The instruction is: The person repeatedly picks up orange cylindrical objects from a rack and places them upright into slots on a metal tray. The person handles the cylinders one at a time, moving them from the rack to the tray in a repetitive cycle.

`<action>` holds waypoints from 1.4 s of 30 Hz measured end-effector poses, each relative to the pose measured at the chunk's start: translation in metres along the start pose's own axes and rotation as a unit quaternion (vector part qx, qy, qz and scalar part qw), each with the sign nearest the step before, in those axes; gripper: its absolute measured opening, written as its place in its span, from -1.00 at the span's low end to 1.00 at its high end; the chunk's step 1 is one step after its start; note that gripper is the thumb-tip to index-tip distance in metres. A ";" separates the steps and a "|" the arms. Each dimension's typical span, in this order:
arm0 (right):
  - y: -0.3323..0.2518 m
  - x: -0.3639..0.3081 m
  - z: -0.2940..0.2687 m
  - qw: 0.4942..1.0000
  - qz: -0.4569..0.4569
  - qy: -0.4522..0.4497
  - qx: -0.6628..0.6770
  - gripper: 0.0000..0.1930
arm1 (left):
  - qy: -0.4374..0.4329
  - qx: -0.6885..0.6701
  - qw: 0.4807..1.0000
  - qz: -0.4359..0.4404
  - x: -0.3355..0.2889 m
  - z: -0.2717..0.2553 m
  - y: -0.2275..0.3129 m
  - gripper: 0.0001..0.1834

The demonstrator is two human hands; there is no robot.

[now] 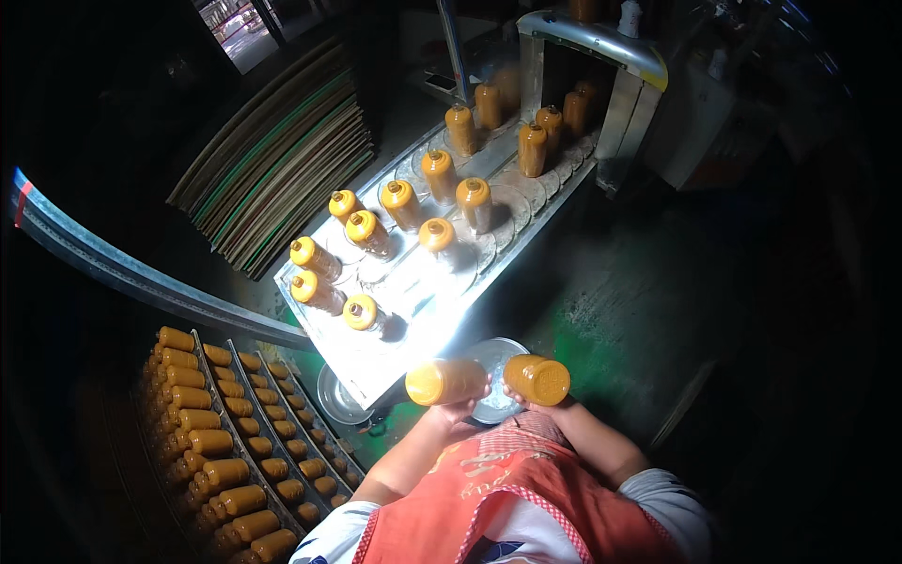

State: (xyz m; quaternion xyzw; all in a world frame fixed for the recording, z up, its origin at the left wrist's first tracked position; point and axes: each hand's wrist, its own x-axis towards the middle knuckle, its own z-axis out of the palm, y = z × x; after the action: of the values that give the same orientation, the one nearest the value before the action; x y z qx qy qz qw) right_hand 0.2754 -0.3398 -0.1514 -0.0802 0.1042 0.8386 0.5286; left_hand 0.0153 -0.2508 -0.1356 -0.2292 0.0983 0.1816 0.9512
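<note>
Amber-yellow bottles, seen from above; clock directions refer to the picture's centre. The left bottle is at 6 o'clock, in the left hand, which is curled round it from below, fingertips showing at its inner end. The right bottle, between 4 and 5 o'clock, is in the right hand, its fingers bent round the near and inner sides. Both bottles are held apart over a basin at 5 o'clock and do not touch. One hand per bottle presumably leaves each free to be turned separately; a grip at the inner ends seems to keep the broad bases outward. The left bottle lies almost level, its base toward 9 o'clock and paled by glare; the right bottle is tilted, its round base facing the camera, glossy and deeper in tone, with faint raised marks. Neither neck can be made out.

Toward 12 o'clock, capped bottles stand upright and spaced out on the table, near flat discs, probably so that each has room. The table runs to a metal arch at 1 o'clock. At 8 o'clock, a rack carries bottles on their sides, likely to pack them closely. Boards are stacked at 10 o'clock.
</note>
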 end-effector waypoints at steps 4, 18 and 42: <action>-0.053 0.004 0.048 0.990 -0.128 0.022 -0.058 -0.48 | 0.016 -0.006 0.997 -0.072 0.003 0.041 0.021 -0.45; -0.365 0.258 0.228 0.276 -0.609 0.340 -0.661 -0.43 | 0.204 0.415 0.721 0.516 -0.125 0.279 0.087 -0.34; -0.216 0.394 0.291 0.358 -0.290 0.193 -0.866 -0.25 | 0.302 0.848 0.056 0.431 0.069 0.362 0.368 -0.58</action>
State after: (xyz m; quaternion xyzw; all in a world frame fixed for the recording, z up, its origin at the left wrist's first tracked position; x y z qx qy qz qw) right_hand 0.2952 0.1688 0.0137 -0.6789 -0.6105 0.2214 0.3426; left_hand -0.0279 0.2460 0.0149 0.7819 0.5455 0.2679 0.1392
